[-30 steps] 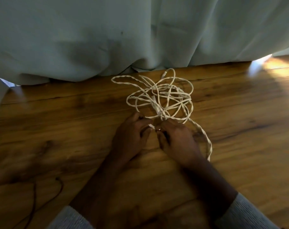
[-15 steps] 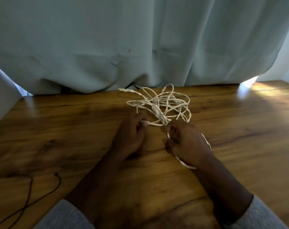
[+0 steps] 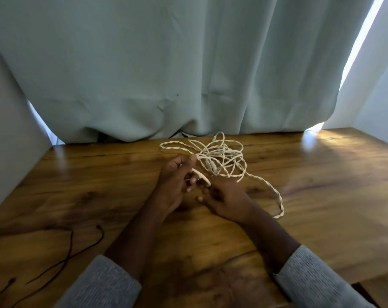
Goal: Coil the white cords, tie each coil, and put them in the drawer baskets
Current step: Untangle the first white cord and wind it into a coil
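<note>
Just beyond the fingertips of both hands, a tangle of white cords lies loose on the wooden table, with one twisted loop trailing out past the right wrist and another reaching away to the far left. The left hand has its fingers curled round a short stretch of cord near one end; the right hand pinches that same stretch from the other side, so the piece bridges the gap between them. Judging by how it flops into open loops, the cord is light, limp and springy, and it would likely snag on itself if pulled hard. A free end, worked out of the heap gently, looks like the best place to hold before coiling. Near the left sleeve lies a thin dark cable. No drawer baskets are in view.
</note>
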The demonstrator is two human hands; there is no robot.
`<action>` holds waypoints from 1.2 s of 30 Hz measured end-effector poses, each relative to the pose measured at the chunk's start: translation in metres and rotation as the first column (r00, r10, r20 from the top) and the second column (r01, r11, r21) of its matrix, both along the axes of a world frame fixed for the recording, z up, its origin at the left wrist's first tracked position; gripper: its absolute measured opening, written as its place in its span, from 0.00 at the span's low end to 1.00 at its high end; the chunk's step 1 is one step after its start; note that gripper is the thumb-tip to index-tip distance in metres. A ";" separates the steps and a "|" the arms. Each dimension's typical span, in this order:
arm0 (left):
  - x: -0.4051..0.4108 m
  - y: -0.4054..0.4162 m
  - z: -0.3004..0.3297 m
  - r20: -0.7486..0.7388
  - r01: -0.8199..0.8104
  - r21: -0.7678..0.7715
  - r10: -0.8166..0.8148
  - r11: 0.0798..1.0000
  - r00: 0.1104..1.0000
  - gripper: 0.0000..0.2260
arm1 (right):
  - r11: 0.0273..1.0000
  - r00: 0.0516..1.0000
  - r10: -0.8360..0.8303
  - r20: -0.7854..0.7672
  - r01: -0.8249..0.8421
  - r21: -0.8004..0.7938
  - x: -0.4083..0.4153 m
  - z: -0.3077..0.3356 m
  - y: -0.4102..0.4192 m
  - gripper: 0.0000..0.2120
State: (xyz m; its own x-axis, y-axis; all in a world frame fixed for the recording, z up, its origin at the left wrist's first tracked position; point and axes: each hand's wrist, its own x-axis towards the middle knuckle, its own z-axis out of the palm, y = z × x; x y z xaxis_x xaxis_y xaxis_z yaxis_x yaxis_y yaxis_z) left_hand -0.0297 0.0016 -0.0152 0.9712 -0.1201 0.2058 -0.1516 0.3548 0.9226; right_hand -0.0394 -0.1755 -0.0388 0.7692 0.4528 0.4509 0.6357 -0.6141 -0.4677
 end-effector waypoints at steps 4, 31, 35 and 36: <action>-0.007 0.029 0.006 0.025 -0.008 0.107 0.005 0.994 1.000 0.09 | 1.000 0.998 0.001 0.061 -0.001 -0.007 -0.007 0.003 0.014 0.06; 0.007 0.058 0.007 0.688 -0.620 0.455 0.190 0.639 0.701 0.06 | 0.919 0.976 -0.182 0.121 0.125 0.375 0.038 0.051 0.081 0.28; 0.004 0.054 0.009 0.687 -0.640 0.388 0.255 0.664 0.681 0.06 | 0.952 0.968 -0.241 0.069 0.222 0.210 0.061 0.042 0.092 0.17; 0.003 0.055 0.009 0.679 -0.651 0.365 0.287 0.666 0.675 0.06 | 0.951 0.959 -0.274 0.071 0.259 0.167 0.065 0.039 0.089 0.13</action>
